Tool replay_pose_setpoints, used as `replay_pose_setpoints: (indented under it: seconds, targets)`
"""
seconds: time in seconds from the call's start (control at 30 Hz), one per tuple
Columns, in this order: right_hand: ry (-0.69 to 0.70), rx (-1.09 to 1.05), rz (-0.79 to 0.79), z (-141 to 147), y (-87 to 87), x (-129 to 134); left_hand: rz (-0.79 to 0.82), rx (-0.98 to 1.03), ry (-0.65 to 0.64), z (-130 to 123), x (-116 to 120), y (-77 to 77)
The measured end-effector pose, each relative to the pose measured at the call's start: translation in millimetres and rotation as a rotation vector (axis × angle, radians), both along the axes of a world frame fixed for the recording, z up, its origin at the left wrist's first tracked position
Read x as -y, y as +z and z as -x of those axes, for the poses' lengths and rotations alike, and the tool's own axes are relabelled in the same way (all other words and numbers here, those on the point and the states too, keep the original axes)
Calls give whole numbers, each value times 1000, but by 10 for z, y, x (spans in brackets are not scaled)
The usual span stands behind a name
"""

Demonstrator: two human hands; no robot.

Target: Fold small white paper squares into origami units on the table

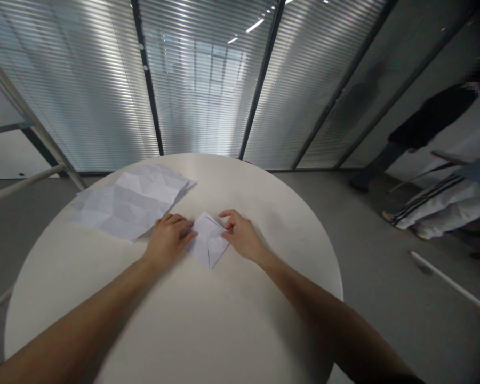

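Observation:
A small folded sheet of white paper [208, 242] lies on the round white table, shaped like a diamond, with fold lines and a slit running toward its near corner. My left hand [170, 234] grips its left corner, the thumb resting on top and the fingers bent at the edge. On the opposite side, my right hand [242, 234] has its thumb and curled fingers at the right corner; the index finger arches above it. The fingertips' undersides are hidden.
A larger creased sheet of white paper [132, 200] spreads over the table's [208, 330] far left part. A metal frame [44, 138] stands at the left, blinds [200, 85] behind. Two people, one in a dark top [436, 114], are at the right.

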State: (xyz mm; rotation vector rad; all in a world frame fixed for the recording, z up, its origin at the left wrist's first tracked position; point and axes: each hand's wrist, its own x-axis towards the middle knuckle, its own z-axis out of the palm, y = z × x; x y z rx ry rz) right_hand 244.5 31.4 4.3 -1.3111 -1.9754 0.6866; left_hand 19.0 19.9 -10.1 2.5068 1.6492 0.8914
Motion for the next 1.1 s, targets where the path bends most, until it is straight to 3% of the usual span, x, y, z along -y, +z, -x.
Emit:
replay_pose_setpoints:
  seconds: [0.17, 0.27, 0.33, 0.43, 0.6, 0.7, 0.83, 0.97, 1.1]
  targets:
    - [66, -100, -544, -40, 136, 87, -381, 263, -88, 66, 39, 175]
    - [183, -18, -637, -97, 102, 58, -516, 215, -185, 115, 57, 215]
    - [228, 71, -601, -137, 35, 1, -471, 88, -285, 136, 51, 192]
    - [265, 206, -485, -178, -59, -79, -274, -119, -412, 125, 44, 150]
    - [315, 369, -225, -172, -41, -63, 5, -335, -402, 52, 96, 230]
    - [265, 364, -132, -147, 11, -24, 93, -297, -417, 48, 110, 267]
    - [150, 363, -143, -111, 4, -27, 104, -186, -406, 62, 55, 168]
    - [22, 365, -108, -66, -28, -39, 59, -122, -292, 48, -6, 38]
    - [-29, 380, -59, -49, -25, -34, 48, -50, -189, 49, -33, 5]
